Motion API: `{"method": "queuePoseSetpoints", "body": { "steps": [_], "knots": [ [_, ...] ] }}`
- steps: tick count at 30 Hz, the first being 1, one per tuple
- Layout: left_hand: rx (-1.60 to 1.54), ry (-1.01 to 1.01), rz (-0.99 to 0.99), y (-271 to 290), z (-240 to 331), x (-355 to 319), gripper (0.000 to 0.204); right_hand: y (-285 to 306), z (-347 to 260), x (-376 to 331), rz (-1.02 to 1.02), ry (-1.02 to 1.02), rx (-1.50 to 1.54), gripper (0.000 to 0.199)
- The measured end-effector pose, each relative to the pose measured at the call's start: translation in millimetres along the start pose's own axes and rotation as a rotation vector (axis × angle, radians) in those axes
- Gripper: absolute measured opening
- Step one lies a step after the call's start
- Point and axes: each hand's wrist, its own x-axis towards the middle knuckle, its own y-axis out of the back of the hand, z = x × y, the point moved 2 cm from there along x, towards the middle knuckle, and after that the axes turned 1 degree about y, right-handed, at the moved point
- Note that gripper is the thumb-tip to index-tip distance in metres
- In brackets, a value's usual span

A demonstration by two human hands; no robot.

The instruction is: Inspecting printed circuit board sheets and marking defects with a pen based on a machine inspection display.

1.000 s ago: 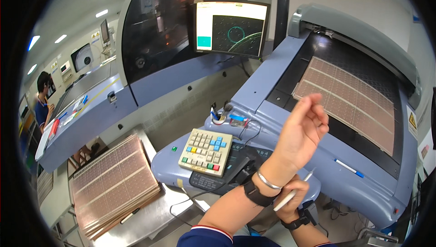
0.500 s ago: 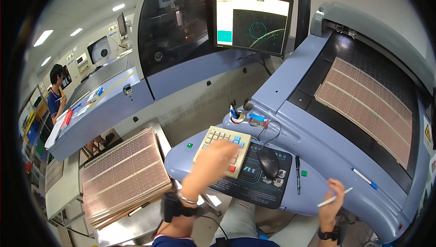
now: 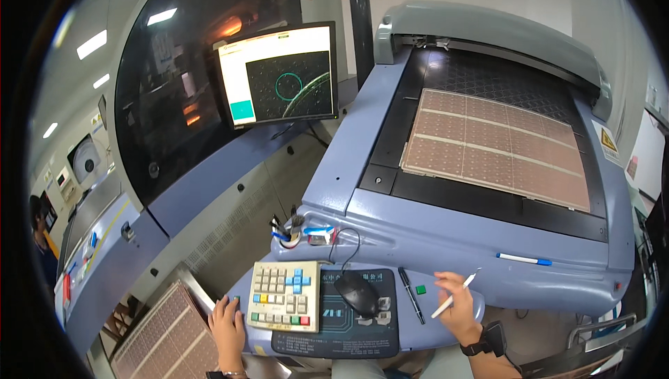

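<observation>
My left hand [image 3: 226, 324] rests at the left end of the blue console ledge, fingers apart and holding nothing. Its fingertips are beside a small green button [image 3: 237, 299], and I cannot tell whether they press it. In my right hand [image 3: 458, 315] is a slim white pen-shaped tool [image 3: 446, 304], its thin tip pointing up and away. Between the hands lie a cream keypad [image 3: 284, 297] with coloured keys and a black mouse [image 3: 357, 292] on a dark mouse pad [image 3: 334, 346]. A second green button [image 3: 420, 290] is near the right hand.
A copper-coloured perforated panel [image 3: 498, 145] lies on the machine's black bed. A monitor [image 3: 279, 76] shows a green circle and arc. Another panel stack [image 3: 167, 337] stands lower left. A black pen [image 3: 411, 295], a blue-capped marker [image 3: 524, 260] and a pen cup [image 3: 286, 238] are nearby. Someone sits far left.
My view has turned right. My left hand has moved off the keypad to the ledge's left end, its fingers now spread. The white tool is still in my right hand.
</observation>
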Motion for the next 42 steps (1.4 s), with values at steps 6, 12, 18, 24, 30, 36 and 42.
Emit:
{"method": "queuePoseSetpoints", "body": {
  "steps": [6, 12, 18, 24, 30, 36, 42],
  "knots": [
    [-0.058, 0.016, 0.000, -5, 5, 9, 0.027, -2, 5, 8, -0.015, 0.006, 0.003, 0.027],
    [-0.001, 0.050, 0.018, 2, 10, 9, 0.030, -9, 18, -2, 0.007, -0.111, 0.110, 0.024],
    [-0.035, 0.006, 0.095, -2, 6, 7, 0.039, -9, 16, 1, 0.034, -0.079, 0.140, 0.020],
    [-0.036, 0.004, 0.114, -2, 9, 4, 0.036, -5, 14, 1, 0.021, -0.047, 0.122, 0.020],
    [-0.018, 0.022, 0.116, -1, 10, 6, 0.036, -7, 15, -3, 0.065, -0.023, 0.106, 0.017],
    [-0.041, 0.030, 0.131, 1, 12, 6, 0.035, -7, 15, -5, 0.064, -0.039, 0.149, 0.014],
    [-0.056, 0.038, 0.135, -1, 11, 5, 0.033, -8, 16, -6, 0.059, -0.023, 0.146, 0.014]
  ]
}}
